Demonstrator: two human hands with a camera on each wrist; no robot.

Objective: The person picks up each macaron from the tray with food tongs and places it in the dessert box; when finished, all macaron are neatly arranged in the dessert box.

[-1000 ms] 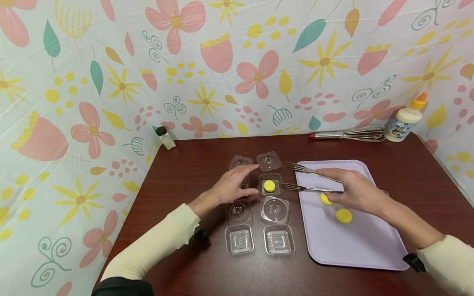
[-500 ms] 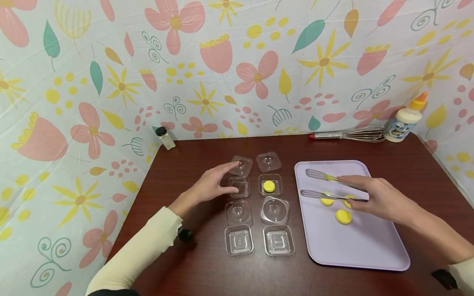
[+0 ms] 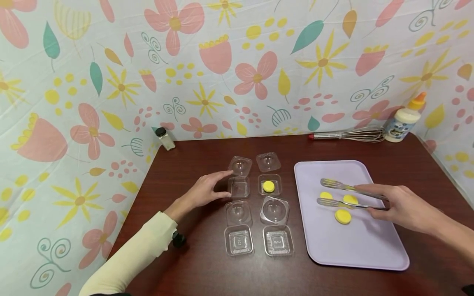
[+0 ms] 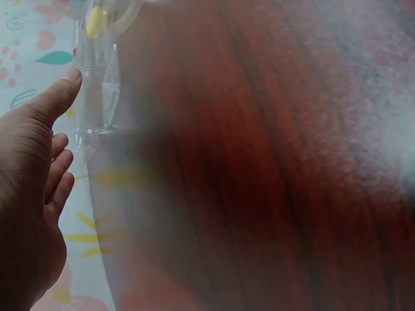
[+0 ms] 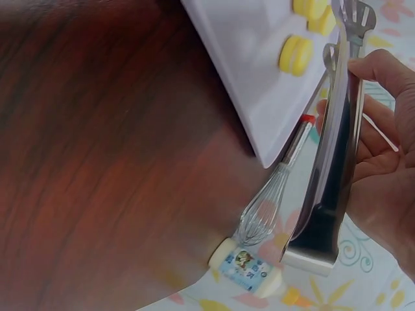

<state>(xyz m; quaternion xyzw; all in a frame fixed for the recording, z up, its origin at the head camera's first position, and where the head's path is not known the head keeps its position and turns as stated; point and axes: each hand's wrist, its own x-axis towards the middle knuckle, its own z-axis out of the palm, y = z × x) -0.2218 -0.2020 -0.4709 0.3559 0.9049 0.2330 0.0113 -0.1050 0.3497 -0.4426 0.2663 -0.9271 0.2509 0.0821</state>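
My right hand (image 3: 407, 207) holds metal tongs (image 5: 327, 188), thumb on one arm and fingers on the other. Their spread tips hover over yellow macarons (image 3: 343, 216) on a lilac tray (image 3: 359, 246). Three macarons show there. My left hand (image 3: 201, 191) holds nothing; its thumb and fingers are spread at the left edge of a clear plastic box (image 3: 238, 187) with nothing inside. To its right, one yellow macaron (image 3: 268, 186) sits in another clear box (image 3: 278, 191). In the left wrist view, the left hand is beside clear plastic walls (image 4: 110, 97).
Domed clear lids (image 3: 275, 210) lie behind the boxes, and more boxes (image 3: 278, 241) stand nearer the front. A whisk (image 3: 355, 134) and a white bottle with an orange tip (image 3: 402, 123) are along the back. A small black-capped jar (image 3: 165, 139) stands back left.
The tongs have moved right from beside the filled box to over the tray, tips still apart. My left hand has drawn back leftward from the right-hand box to the left one.
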